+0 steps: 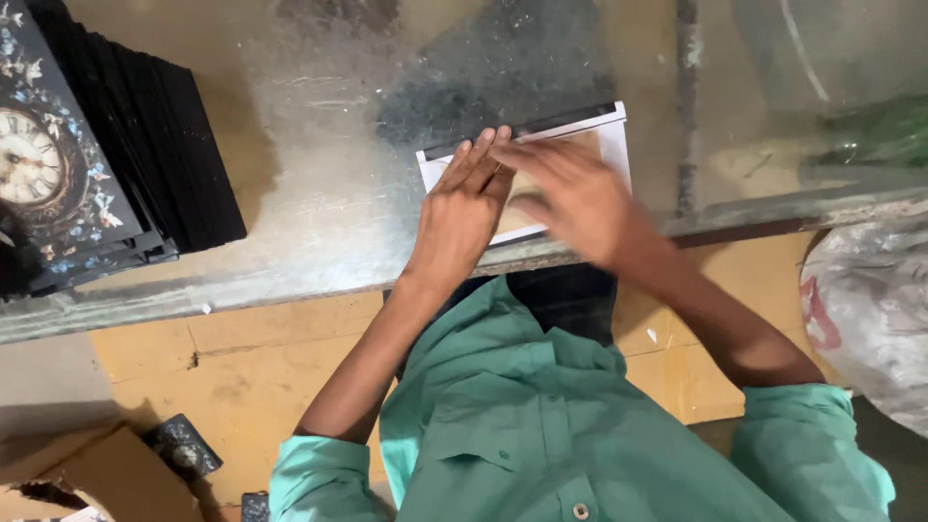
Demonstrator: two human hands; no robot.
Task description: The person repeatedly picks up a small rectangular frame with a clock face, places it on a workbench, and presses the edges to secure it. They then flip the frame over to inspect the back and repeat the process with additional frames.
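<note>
Your left hand (462, 215) lies flat, fingers extended, pinning the white card (613, 145) to the table (319, 193); your right hand (578, 198), open and blurred, rests flat across it, gripping nothing.

A stack of black square panels (164, 145) sits at the left end of the glass tabletop (319, 174), its top piece painted with a clock face (27, 157) and small pale flowers. The glass is dusty and streaked. Beyond its near edge lies a yellowish tiled floor (251, 377). A torn cardboard box (87, 478) rests at the lower left, with 1 small dark decorated piece (182, 447) just beside it. At the right edge bulges what looks like a crumpled plastic bag (870, 309).
</note>
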